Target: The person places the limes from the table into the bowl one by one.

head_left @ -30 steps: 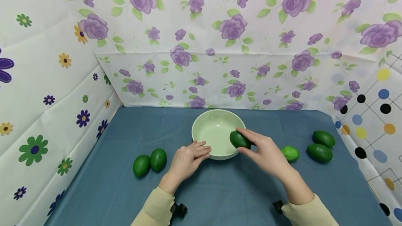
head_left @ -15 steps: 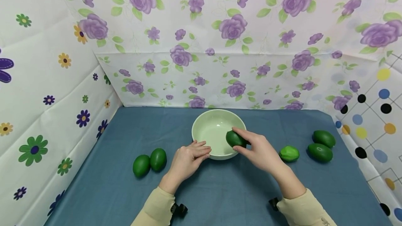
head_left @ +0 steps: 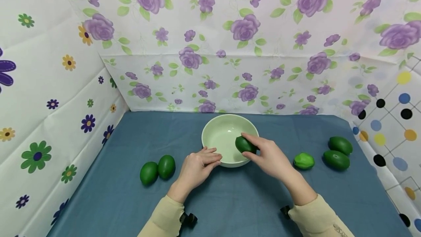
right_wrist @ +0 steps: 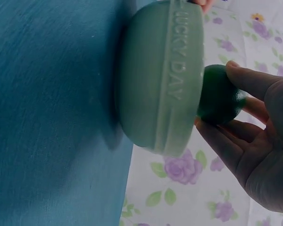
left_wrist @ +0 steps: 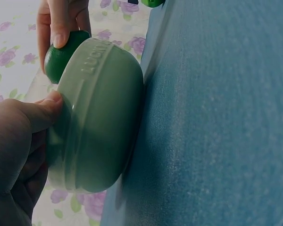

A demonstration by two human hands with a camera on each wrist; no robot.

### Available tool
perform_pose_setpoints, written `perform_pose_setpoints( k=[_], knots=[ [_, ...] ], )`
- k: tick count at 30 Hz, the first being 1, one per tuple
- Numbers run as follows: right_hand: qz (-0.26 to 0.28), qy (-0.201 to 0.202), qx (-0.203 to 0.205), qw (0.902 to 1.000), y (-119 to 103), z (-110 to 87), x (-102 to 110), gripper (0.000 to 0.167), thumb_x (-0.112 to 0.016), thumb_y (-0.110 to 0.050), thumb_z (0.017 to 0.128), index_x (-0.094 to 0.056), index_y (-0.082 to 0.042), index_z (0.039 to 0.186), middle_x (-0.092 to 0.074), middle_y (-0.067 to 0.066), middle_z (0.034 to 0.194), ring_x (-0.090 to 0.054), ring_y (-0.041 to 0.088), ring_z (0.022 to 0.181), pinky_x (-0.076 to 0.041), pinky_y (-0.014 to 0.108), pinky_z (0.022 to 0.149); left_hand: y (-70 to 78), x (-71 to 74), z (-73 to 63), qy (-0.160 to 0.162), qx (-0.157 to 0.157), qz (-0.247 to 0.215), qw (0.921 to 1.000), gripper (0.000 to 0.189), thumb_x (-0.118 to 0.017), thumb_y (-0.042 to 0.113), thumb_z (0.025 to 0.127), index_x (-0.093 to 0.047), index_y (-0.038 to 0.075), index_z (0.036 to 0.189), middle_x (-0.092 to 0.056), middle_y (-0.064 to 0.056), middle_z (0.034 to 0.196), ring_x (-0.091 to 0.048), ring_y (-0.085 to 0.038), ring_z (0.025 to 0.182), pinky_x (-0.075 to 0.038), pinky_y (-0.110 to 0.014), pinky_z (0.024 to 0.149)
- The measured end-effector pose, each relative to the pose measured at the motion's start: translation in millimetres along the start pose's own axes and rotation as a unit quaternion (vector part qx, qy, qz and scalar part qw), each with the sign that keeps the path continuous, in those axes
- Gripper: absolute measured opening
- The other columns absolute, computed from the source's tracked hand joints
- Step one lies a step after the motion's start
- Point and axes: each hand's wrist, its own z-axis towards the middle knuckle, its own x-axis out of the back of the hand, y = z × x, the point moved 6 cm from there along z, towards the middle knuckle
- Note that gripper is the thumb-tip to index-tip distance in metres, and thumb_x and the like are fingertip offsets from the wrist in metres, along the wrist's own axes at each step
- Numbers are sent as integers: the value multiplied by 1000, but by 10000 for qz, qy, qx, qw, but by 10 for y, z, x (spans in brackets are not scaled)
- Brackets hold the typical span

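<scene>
My right hand (head_left: 271, 158) holds a dark green oval fruit (head_left: 245, 145) between thumb and fingers, over the right side of a pale green bowl (head_left: 215, 131). In the right wrist view the fruit (right_wrist: 220, 94) is at the bowl's rim, partly hidden by the wall; whether they touch I cannot tell. At the bowl's front left, my left hand (head_left: 197, 165) grips the rim, fingers over the edge. The left wrist view has the thumb (left_wrist: 49, 106) against the rim. Raised letters mark the bowl's outer wall (right_wrist: 155, 84).
Two dark green fruits (head_left: 149, 173) (head_left: 166, 166) lie side by side on the blue cloth (head_left: 230, 204) at left. To the right are a brighter green fruit (head_left: 304, 161) and two more dark ones (head_left: 336, 160) (head_left: 340, 145). A flowered sheet (head_left: 197, 28) stands behind the bowl.
My right hand has moved slightly left with the dark green fruit, further over the bowl, and has almost stopped. My left hand has stayed on the rim.
</scene>
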Motion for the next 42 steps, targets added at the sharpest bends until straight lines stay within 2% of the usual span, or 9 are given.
perform_pose_setpoints(
  k=[9, 25, 39, 42],
  knots=[
    [-195, -122, 105, 9997, -5, 119, -93, 65, -83, -23, 98, -58, -11, 157, -65, 11, 148, -68, 32, 126, -64, 52, 96, 8, 5, 5, -5, 15, 13, 10000, 22, -85, 21, 95, -86, 15, 116, -81, 2, 114, -70, -14, 124, -47, -37, 121],
    [-166, -414, 189, 9988, 48, 322, -223, 64, -81, -22, 99, -57, -11, 157, -65, 12, 148, -70, 30, 123, -64, 50, 93, 9, 5, -1, -29, 15, -20, 10000, 20, -83, 18, 96, -86, 14, 116, -81, 2, 113, -70, -14, 123, -48, -38, 120],
    [-110, -857, -238, 9960, 179, 638, -315, 65, -79, -26, 102, -53, -9, 159, -65, 14, 147, -70, 29, 118, -63, 49, 91, 0, 12, -7, 40, -33, -89, 9999, 20, -83, 18, 96, -86, 12, 115, -81, 2, 113, -71, -15, 124, -48, -39, 120],
    [-137, -916, -342, 9951, 210, 706, -331, 65, -79, -26, 102, -53, -11, 160, -64, 14, 148, -69, 30, 121, -62, 50, 94, 2, 7, -9, 45, -26, -99, 9999, 20, -84, 18, 95, -86, 12, 115, -81, 2, 112, -70, -15, 124, -48, -39, 120]
  ],
)
